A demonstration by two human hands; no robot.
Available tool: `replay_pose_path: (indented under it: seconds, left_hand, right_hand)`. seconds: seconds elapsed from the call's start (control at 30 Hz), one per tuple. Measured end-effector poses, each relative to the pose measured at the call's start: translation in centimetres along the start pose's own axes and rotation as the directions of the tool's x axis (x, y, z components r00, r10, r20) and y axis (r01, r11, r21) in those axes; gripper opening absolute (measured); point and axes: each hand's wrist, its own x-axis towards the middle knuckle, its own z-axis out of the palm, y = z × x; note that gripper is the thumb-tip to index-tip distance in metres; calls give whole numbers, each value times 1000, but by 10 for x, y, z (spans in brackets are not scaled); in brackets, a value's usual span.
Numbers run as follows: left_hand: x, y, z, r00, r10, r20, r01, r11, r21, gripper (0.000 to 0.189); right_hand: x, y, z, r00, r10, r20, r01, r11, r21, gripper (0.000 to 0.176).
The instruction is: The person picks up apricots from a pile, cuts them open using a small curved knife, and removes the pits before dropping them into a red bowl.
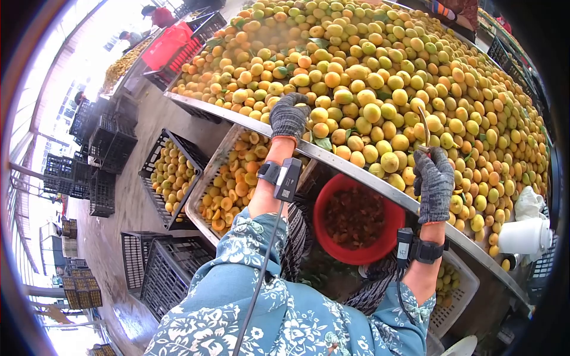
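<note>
Curved blade (426, 126) beyond the fingers of the right hand (434, 181) grasping it; left hand (290, 114) curled, contents unclear.

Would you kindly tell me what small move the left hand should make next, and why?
Probably curl the left hand around the nearest fruit: it sits right beside that hand, while the right hand holds a curved tool. I can't tell whether the left fingers hold anything.

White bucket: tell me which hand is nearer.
Right: the right hand is left of the bucket, across some fruit; the left hand is much farther left.
</note>
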Motion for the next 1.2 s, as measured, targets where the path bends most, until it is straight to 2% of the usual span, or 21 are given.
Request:
replay_pose_path:
  seconds: [0.07, 0.13, 0.2, 0.27, 0.3, 0.33, 0.4, 0.5, 0.53, 0.6, 0.67, 0.73, 0.77, 0.8, 0.87, 0.93, 1.0, 1.03, 1.13, 1.2]
  left_hand:
    - [2, -5, 2, 999, 31, -22, -30, 998, 52, 25]
    - [2, -8, 0, 994, 37, -99, -38, 999, -4, 27]
    - [5, -10, -3, 1000, -19, 19, 20, 999, -39, 30]
    - [-3, 5, -5, 994, -17, 112, -16, 956, 293, 35]
    - [-4, 9, -2, 991, 23, 129, -72, 918, 390, 37]
    - [-4, 15, -1, 985, -45, 167, -27, 913, 406, 37]
    - [1, 16, 7, 977, -27, 210, -85, 856, 509, 38]
    - [-1, 15, 12, 974, 23, 227, -152, 808, 569, 38]
    - [-2, 17, 10, 974, 25, 224, -151, 809, 568, 38]
    - [-3, 21, 3, 960, -47, 275, -86, 888, 453, 40]
    - [-4, 20, 1, 961, -36, 274, -85, 905, 417, 40]
    - [-7, 22, -1, 952, -104, 289, 48, 980, 193, 39]
    - [-2, 6, 7, 964, -53, 262, 45, 998, 36, 41]
    - [-3, 13, 6, 964, -51, 261, 44, 998, 33, 41]
    - [-5, 27, 4, 958, -142, 250, 52, 941, 335, 47]
    - [-9, 31, 8, 960, -111, 257, 19, 941, 339, 48]
    - [-7, 31, 16, 998, 7, 58, -20, 977, 214, 42]
    - [-1, 29, 23, 990, 144, 10, -143, 972, 184, 38]
    - [9, 31, 50, 973, 231, 11, -232, 971, 64, 43]
    - [12, 34, 61, 965, 264, -10, -261, 959, 106, 43]
  right_hand:
    - [1, 3, 1, 1000, -14, 3, 14, 1000, -4, 11]
    - [1, 4, 3, 999, -32, 8, 33, 999, -5, 11]
    - [1, 4, 4, 999, -36, 1, 36, 999, -17, 11]
    - [4, 8, 5, 998, -66, 14, 66, 998, 22, 10]
    - [2, 5, 7, 999, -39, 27, 38, 999, 28, 9]
    - [2, 3, 8, 999, -10, 39, 8, 999, 34, 9]
    - [3, 6, 10, 999, -14, 39, 13, 1000, 22, 8]
    - [-2, 2, 15, 999, -13, 36, 14, 1000, -19, 8]
    - [-2, 3, 15, 999, -16, 38, 17, 1000, -20, 8]
    - [-2, 3, 16, 999, -21, 38, 22, 1000, -21, 9]
    - [-3, 1, 18, 999, -18, 43, 20, 999, -32, 9]
    - [-3, 2, 21, 999, 13, 45, -13, 1000, -1, 8]
    - [-3, 4, 21, 999, 10, 52, -11, 1000, 3, 9]
    - [-2, 5, 22, 999, 8, 52, -8, 1000, 2, 9]
    - [-2, 7, 25, 998, 14, 67, -16, 999, 38, 9]
    - [0, 7, 25, 997, 25, 72, -29, 998, 48, 10]
    - [-2, 5, 26, 996, 54, 69, -56, 998, 32, 11]
    - [-2, 6, 26, 998, 31, 59, -33, 999, 26, 11]
    - [1, 9, 24, 999, 4, 42, -5, 1000, 28, 11]
    - [3, 10, 22, 999, 24, 34, -25, 1000, 16, 11]
